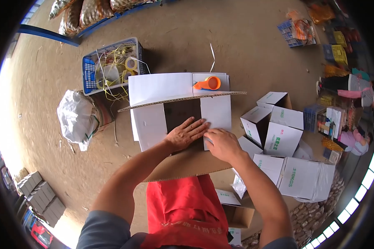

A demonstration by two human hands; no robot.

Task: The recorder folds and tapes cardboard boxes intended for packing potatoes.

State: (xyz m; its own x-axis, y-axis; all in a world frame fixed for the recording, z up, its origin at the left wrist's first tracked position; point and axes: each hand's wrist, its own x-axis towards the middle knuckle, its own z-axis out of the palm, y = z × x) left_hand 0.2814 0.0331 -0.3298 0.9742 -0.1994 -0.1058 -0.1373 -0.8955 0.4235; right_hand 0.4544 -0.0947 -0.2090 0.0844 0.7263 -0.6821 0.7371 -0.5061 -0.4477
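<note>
In front of me is a white cardboard box [216, 112] with its end flaps folded inward and a dark gap between them. A long flap [180, 102] stands up edge-on at the far side, and a brown inner flap [187, 168] reaches toward me. My left hand [187, 133] lies palm down across the gap, fingers extended, their tips near the right end flap. On that flap's near part is my right hand [223, 144], its fingers bent; whether they pinch the cardboard is hidden. An orange tape dispenser [208, 83] rests on white cardboard beyond the upright flap.
A blue plastic crate [88, 73] holds tape rolls and yellow strapping. Beside it stands a white woven sack [76, 118]. Several printed cartons [285, 133] crowd the right, near heaped potatoes [314, 214]. Filled mesh sacks [95, 14] lie at the far left; people [358, 88] are at far right.
</note>
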